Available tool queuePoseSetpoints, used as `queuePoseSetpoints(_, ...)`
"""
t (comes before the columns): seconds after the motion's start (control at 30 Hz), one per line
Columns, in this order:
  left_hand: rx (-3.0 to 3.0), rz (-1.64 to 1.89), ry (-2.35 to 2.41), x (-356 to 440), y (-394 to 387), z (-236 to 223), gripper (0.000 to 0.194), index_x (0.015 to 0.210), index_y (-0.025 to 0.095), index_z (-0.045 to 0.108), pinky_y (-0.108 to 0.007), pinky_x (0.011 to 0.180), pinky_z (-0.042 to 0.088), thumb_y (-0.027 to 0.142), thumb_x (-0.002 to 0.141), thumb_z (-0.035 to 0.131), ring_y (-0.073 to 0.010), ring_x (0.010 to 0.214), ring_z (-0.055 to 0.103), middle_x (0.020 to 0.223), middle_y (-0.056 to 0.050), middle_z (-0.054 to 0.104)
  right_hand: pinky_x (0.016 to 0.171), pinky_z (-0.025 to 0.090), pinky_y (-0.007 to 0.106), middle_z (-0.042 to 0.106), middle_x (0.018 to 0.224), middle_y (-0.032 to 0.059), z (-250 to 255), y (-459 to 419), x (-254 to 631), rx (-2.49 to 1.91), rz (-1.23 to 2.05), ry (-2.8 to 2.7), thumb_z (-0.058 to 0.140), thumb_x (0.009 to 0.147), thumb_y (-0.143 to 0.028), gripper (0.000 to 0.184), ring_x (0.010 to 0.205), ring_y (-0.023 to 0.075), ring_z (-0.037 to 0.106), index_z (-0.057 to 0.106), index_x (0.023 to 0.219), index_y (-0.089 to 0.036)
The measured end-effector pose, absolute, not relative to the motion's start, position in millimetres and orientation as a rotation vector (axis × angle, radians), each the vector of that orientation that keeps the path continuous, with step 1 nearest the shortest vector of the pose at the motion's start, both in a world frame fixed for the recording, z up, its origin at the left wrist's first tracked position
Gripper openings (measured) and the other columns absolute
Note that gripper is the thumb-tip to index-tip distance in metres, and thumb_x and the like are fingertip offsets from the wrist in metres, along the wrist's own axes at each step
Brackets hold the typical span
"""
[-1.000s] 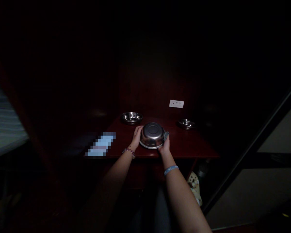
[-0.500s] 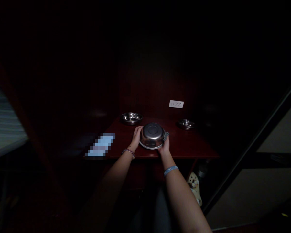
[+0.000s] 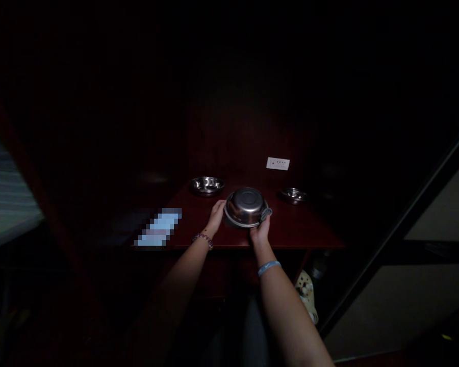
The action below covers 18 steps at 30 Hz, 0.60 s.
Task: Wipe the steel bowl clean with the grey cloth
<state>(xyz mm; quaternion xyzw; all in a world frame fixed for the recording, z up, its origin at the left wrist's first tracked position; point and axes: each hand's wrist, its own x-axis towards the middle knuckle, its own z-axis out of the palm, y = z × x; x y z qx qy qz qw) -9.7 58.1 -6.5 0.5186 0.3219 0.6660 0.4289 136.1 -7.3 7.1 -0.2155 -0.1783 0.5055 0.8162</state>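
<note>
A shiny steel bowl (image 3: 246, 208) is held bottom up over the dark red desk, its base facing up and its rim down. My left hand (image 3: 215, 217) grips the rim on the left side, fingers partly hidden behind the bowl. On the right, my right hand (image 3: 260, 233) holds the rim with a small grey cloth (image 3: 266, 214) pressed against the bowl's side. Farther back, one steel bowl (image 3: 206, 186) stands upright at the left and a second steel bowl (image 3: 293, 195) at the right.
The dark red desk (image 3: 199, 224) sits in a dim alcove. A white wall socket (image 3: 278, 163) is on the back panel. A pixelated light-blue rectangle (image 3: 158, 228) shows at the desk's left. Below the desk, at the right, is a cream clog (image 3: 306, 293) with holes.
The upside-down bowl has shifted slightly right and up, and has turned a little, with the cloth moving along with it. The two bowls behind have stayed put.
</note>
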Motion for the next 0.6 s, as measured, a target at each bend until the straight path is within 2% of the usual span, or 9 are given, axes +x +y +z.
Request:
queuePoseSetpoints(0.3, 1.244, 1.678, 0.817, -8.6, 68.3, -11.2, 0.026, 0.095, 0.017, 0.066, -0.038, 0.097, 0.045, 0.038, 0.080, 0.060, -0.0216, 0.097, 0.063, 0.102, -0.009, 0.070, 0.099, 0.052, 0.033, 0.075, 0.103, -0.0003, 7.9, -10.0, 131.1, -0.531, 1.045, -0.465, 0.034, 0.096, -0.042, 0.040, 0.100, 0.0107, 0.068, 0.067, 0.103, -0.022)
queuePoseSetpoints(0.47, 1.218, 1.674, 0.775, -9.0, 65.1, -8.7, 0.030, 0.098, 0.016, 0.069, -0.041, 0.102, 0.042, 0.038, 0.080, 0.059, -0.0238, 0.104, 0.063, 0.108, -0.010, 0.071, 0.104, 0.048, 0.032, 0.074, 0.111, 0.0001, 9.8, -12.9, 130.8, -0.533, 1.091, -0.486, 0.037, 0.095, -0.046, 0.040, 0.107, 0.0109, 0.066, 0.068, 0.108, -0.023)
queuePoseSetpoints(0.6, 1.174, 1.676, 0.740, -10.1, 61.2, -4.7, 0.030, 0.095, 0.016, 0.071, -0.043, 0.103, 0.042, 0.038, 0.077, 0.061, -0.0249, 0.106, 0.063, 0.108, -0.009, 0.072, 0.103, 0.049, 0.036, 0.076, 0.106, 0.0004, 12.4, -14.9, 130.2, -0.492, 1.159, -0.460, 0.040, 0.094, -0.048, 0.040, 0.102, 0.0134, 0.068, 0.069, 0.104, -0.022)
